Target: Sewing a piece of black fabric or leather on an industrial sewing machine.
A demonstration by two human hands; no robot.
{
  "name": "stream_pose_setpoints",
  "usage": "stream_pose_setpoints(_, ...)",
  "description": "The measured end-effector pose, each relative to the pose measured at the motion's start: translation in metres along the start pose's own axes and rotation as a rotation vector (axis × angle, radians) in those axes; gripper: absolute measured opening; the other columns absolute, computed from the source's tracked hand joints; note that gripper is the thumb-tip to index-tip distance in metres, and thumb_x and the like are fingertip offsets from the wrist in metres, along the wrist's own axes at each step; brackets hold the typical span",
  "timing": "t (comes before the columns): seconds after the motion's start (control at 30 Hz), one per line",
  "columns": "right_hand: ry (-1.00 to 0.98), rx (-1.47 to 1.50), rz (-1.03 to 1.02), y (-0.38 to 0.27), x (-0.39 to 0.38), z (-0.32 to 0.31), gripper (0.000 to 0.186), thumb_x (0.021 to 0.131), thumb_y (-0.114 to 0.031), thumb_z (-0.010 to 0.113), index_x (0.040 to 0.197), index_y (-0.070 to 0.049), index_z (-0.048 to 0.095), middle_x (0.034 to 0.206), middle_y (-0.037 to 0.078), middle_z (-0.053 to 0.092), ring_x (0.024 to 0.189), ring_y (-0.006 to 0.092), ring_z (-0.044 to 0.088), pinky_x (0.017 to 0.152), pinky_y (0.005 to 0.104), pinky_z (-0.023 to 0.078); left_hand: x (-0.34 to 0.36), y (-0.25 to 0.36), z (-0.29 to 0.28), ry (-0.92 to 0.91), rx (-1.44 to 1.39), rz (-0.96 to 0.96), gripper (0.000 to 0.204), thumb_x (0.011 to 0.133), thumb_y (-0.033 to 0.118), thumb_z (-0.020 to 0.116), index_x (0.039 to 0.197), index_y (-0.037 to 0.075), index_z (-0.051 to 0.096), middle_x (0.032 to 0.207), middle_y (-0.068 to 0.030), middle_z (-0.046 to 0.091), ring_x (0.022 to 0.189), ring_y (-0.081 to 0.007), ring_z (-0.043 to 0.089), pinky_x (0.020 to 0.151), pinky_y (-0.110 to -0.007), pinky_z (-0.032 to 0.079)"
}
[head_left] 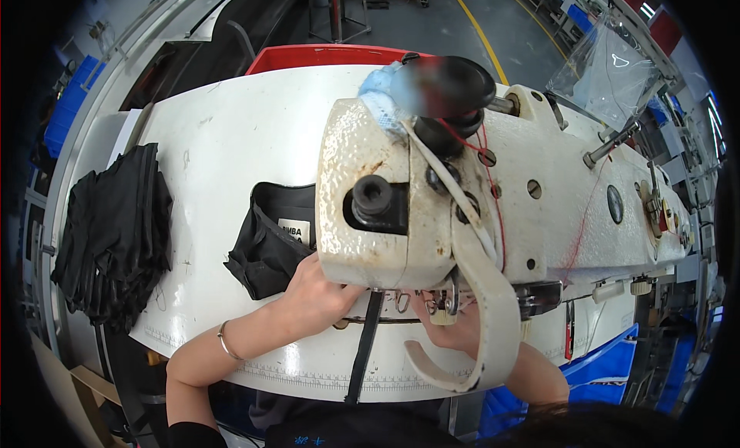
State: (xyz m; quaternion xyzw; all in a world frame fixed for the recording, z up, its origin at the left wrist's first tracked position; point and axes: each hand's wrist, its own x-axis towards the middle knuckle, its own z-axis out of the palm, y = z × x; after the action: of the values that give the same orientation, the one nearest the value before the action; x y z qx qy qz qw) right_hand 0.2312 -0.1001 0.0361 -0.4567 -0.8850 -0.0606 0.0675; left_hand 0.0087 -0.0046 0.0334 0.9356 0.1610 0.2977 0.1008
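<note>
1. Black cloth bag [260,257] meets the left hand [317,298] at its near side; the fingers curl under the sewing machine [366,263], tips hidden, so I cannot tell how tightly they close or what they pinch.
2. Partly covered by the machine and its curved lever [502,317], the right hand [455,328] shows too little to tell its opening or hold.
3. Between the hands, a black strap [364,355] runs to the near edge of the white surface [223,132]. It looks flat and bendable, probably firmer than the cloth; pinching both long sides should keep it from twisting.
4. Left of the machine's head, inward from the surface's left edge, the bag stands crumpled, a pale label [294,230] on it. It seems light, soft and perhaps slippery: better taken by a folded rim, with fingers spread flat against creases, than by a loose corner.
5. At the surface's left edge, a pile of black cloth [116,232] looks floppy; lifting one piece by its edge may drag its neighbour.
</note>
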Motion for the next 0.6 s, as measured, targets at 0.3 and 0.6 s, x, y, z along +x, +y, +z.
stream_pose_setpoints(0.3,0.153,-0.021,0.076,-0.015,0.011,-0.002,0.036,0.071,-0.011,0.057,0.106,-0.003,0.066,0.104,0.010,0.064,0.100,0.0250,0.059,0.078,0.0345,0.052,-0.006,0.035,-0.023,-0.229,0.482,0.083,0.030,0.062,0.006,0.062,0.090,-0.006,0.062,0.082,-0.0112,0.055,0.082,-0.0270,0.057,0.087,-0.037,0.046)
stream_pose_setpoints(0.6,0.209,-0.033,-0.195,-0.029,0.024,0.016,0.026,0.072,-0.015,0.057,0.091,0.001,0.065,0.097,0.014,0.063,0.088,0.0266,0.060,0.079,0.0343,0.050,0.005,0.022,-0.043,-0.188,-0.074,-0.241,0.023,0.066,-0.002,0.067,0.089,0.000,0.062,0.081,-0.0090,0.052,0.073,-0.0265,0.057,0.061,-0.035,0.049)
